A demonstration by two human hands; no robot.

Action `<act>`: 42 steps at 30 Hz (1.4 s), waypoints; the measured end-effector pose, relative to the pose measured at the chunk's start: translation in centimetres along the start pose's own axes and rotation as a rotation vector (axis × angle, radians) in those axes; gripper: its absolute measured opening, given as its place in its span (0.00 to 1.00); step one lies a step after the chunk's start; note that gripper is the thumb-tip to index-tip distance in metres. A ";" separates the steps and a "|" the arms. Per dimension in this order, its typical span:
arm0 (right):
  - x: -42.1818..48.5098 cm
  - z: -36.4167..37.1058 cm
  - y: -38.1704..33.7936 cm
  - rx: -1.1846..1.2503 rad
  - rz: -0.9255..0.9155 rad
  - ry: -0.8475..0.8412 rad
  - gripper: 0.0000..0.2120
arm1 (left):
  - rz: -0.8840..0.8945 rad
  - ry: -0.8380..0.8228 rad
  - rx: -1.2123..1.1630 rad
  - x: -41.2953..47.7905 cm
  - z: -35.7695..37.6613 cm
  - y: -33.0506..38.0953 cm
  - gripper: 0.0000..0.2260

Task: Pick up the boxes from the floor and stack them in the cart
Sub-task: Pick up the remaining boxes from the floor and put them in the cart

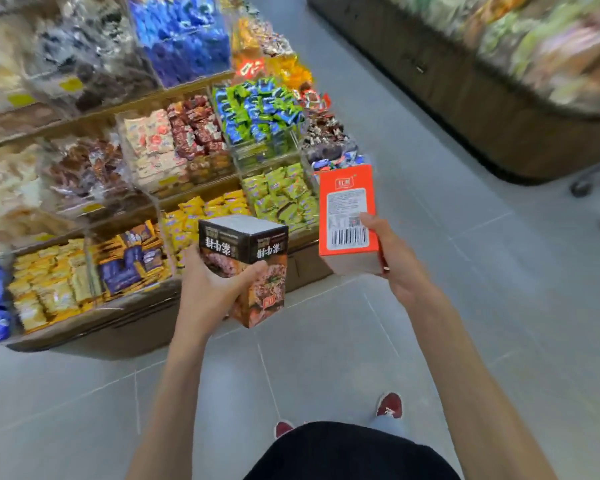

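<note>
Both boxes are off the floor and in hand. Left hand (208,289): fingers clenched round the lower half of the dark brown box (253,258), thumb across its front face, box tilted, just off centre toward 10 o'clock. Right hand (395,261) grasps the orange box (347,209) by its near end, thumb on the barcode label, the rest sticking out toward 1 o'clock.

Risks, my read:
- The orange box is held at one end only, so a quick swing could lever it out of the grip.
- The dark box looks glossy and is held low and one-handed, so it could slide through.
- There's no cart in my view, so I can't tell which way to turn. Turning blind with both hands full could clip the snack shelves (153,161) at 10 o'clock or the dark display (465,81) at 2 o'clock.

The floor (326,341) is smooth grey tile with visible seams. Chair casters (596,192) at the 3 o'clock edge are a possible trip point. Red shoes (389,405) at 6 o'clock. The edges of my view are smeared.
</note>
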State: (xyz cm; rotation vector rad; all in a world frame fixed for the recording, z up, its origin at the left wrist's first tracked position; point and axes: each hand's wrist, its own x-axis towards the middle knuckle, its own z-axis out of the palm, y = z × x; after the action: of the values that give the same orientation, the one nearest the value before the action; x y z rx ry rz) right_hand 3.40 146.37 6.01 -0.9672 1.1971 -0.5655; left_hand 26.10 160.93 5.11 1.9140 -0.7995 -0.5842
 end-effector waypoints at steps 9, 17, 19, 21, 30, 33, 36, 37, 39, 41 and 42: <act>2.4 -19.1 -2.3 0.095 -0.032 0.180 0.11 | 0.067 -0.173 0.006 2.3 19.5 9.3 0.47; 2.4 -32.8 -2.6 0.267 -0.052 0.344 0.11 | 0.153 -0.367 0.052 1.2 32.7 15.7 0.46; 2.6 -35.4 -2.6 0.329 -0.038 0.388 0.11 | 0.179 -0.419 0.077 1.7 35.6 17.0 0.42; 2.8 -38.0 -2.6 0.366 -0.035 0.430 0.11 | 0.198 -0.464 0.094 2.4 38.5 18.3 0.42; 6.6 -50.4 -5.3 0.492 -0.026 0.596 0.13 | 0.275 -0.684 0.105 5.3 54.8 25.9 0.51; 8.8 -55.2 -7.6 0.484 -0.018 0.626 0.25 | 0.292 -0.737 0.067 6.9 61.0 29.2 0.49; 11.2 -60.3 -10.2 0.479 -0.010 0.662 0.31 | 0.296 -0.797 0.044 8.2 67.0 33.0 0.46; 11.9 -62.0 -11.0 0.476 -0.015 0.671 0.31 | 0.300 -0.806 0.041 8.7 69.0 34.1 0.46; 13.4 -65.2 -12.4 0.479 -0.017 0.700 0.31 | 0.298 -0.816 0.040 9.6 72.8 36.4 0.46; 14.7 -68.1 -13.5 0.490 -0.025 0.724 0.28 | 0.308 -0.838 0.046 10.4 76.5 38.4 0.47; 15.2 -69.5 -14.0 0.502 -0.029 0.738 0.25 | 0.320 -0.856 0.053 10.7 78.2 39.3 0.46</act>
State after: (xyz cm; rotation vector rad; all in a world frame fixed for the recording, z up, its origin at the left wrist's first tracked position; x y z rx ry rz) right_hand -56.05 104.92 6.14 -0.3362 1.5723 -1.2440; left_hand -31.32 94.05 5.51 1.4942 -1.6290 -1.2059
